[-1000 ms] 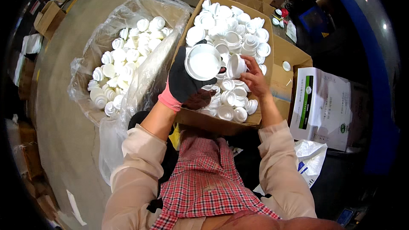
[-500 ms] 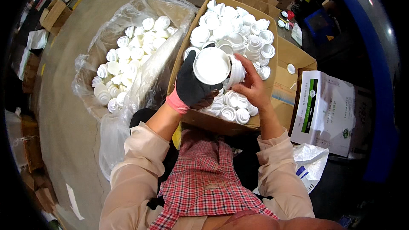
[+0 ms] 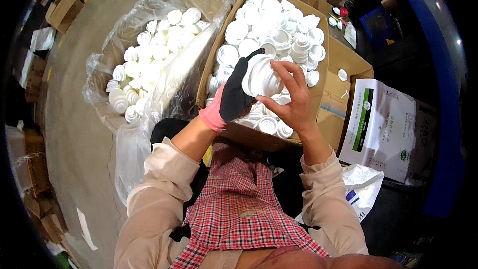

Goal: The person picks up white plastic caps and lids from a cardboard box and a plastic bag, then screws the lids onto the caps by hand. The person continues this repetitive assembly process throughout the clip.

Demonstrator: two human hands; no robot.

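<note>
Head view, looking down on a seated person in a red checked apron. Largest in the scene is a cardboard box [image 3: 323, 102] at twelve o'clock from the lap, heaped with white plastic caps [image 3: 279, 20]. At ten o'clock sits a clear plastic bag [image 3: 149, 35] holding more of the same white pieces. A printed white sack [image 3: 383, 124] lies at three o'clock.

Both hands meet over the near part of the box. The left hand [image 3: 238, 94], in a black glove with a pink cuff, is closed round the edge of a white ribbed cap [image 3: 261, 77]. The bare right hand [image 3: 291, 102] pinches the cap's opposite side with its fingertips [image 3: 279, 67].

The cap looks like light, stiff moulded plastic, smooth and probably a little slippery. It seems unlikely to break. Its stepped ribs and rim offer the surest hold, with fingers on opposite sides.

Compared with half a second ago, the cap has turned. Its round face was then toward the camera; now its ribbed side shows. The hands sit slightly nearer the body.
</note>
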